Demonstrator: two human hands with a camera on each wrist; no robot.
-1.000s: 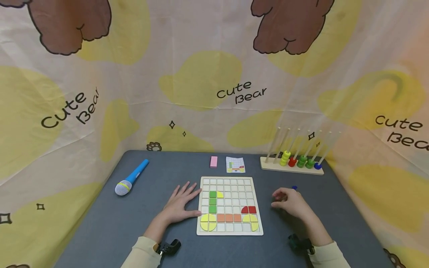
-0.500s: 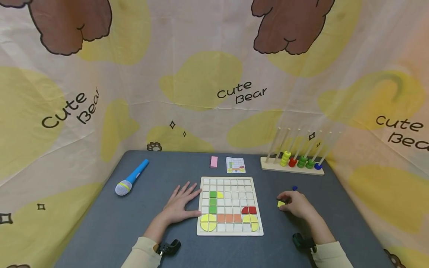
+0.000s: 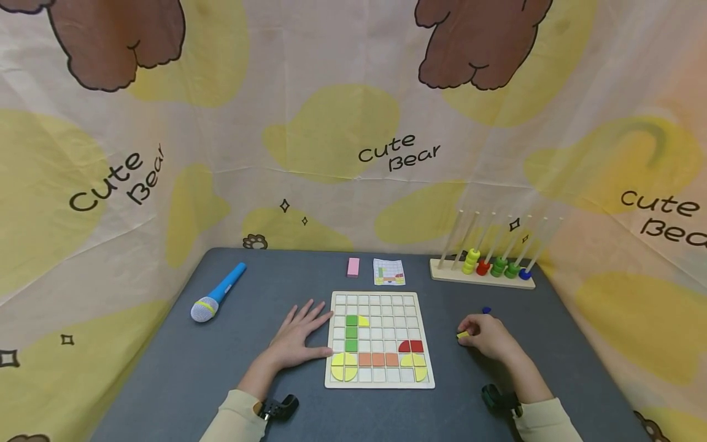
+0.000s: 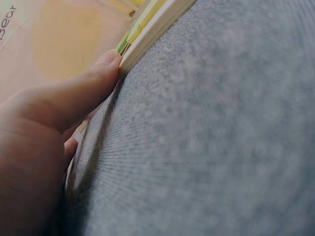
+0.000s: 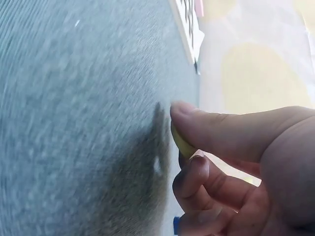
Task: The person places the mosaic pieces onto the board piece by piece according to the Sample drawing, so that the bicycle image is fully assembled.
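Observation:
A white grid board [image 3: 381, 309] lies mid-table, with green, yellow, orange and red tiles set in some of its squares. My left hand [image 3: 295, 339] lies with spread fingers at the board's left side, thumb and fingertips touching its edge. In the left wrist view the thumb [image 4: 93, 83] meets the wooden edge. To the right of the board, my right hand [image 3: 486, 336] pinches a small yellow tile [image 3: 462, 335] between thumb and fingers, just over the table. The right wrist view shows this tile [image 5: 182, 142] mostly covered by the fingers. A small blue piece [image 3: 486, 310] lies just beyond that hand.
Behind the board lie a pattern card [image 3: 389, 272] and a pink block [image 3: 353, 267]. A bead rack [image 3: 480, 277] with upright pegs stands at the back right. The blue toy microphone [image 3: 218, 293] lies at the left. Printed cloth [image 3: 331, 135] hangs around the table.
My right hand has shifted slightly right, and the yellow tile has come into view in its pinch, then turned more edge-on. My left hand and the board have stayed put.

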